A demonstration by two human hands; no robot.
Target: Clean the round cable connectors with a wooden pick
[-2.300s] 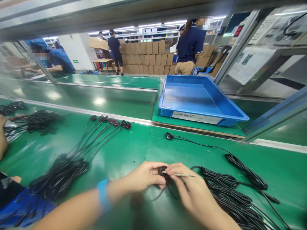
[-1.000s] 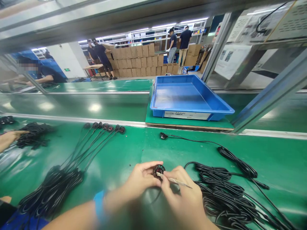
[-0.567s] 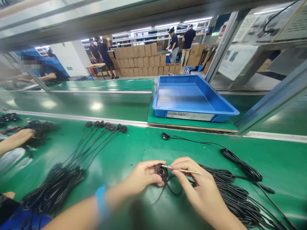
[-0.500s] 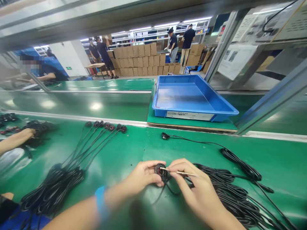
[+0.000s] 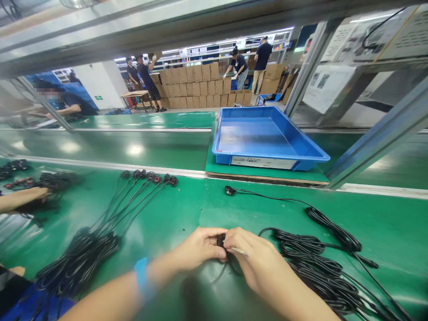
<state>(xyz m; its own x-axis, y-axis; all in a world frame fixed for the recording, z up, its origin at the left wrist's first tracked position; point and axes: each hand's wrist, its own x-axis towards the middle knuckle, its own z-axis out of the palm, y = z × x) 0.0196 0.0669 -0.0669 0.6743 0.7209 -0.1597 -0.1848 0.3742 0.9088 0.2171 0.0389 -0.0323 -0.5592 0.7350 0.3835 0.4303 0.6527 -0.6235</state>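
Between the thumb and fingers of my left hand (image 5: 203, 245) is a round black cable end (image 5: 220, 240), partly covered by my fingers. My right hand (image 5: 250, 252) is closed around a thin pale stick (image 5: 238, 251), and its fingertips press against the cable end's right side. What the stick's tip touches is hidden. A thin cable hangs below my hands. To the right lie coiled black cables (image 5: 310, 258); one loose cable has a round black end (image 5: 229, 190) farther up the bench.
A blue tray (image 5: 270, 162) sits on a raised board beyond my hands. More bundled cables (image 5: 80, 254) lie to the left, their round ends in a row. A co-worker's hand (image 5: 36, 195) is at the far left. A metal post (image 5: 381, 138) slants up at right.
My right hand has moved left and closed in on the cable end, now covering much of its face. The stick's visible part has turned and shows shorter.
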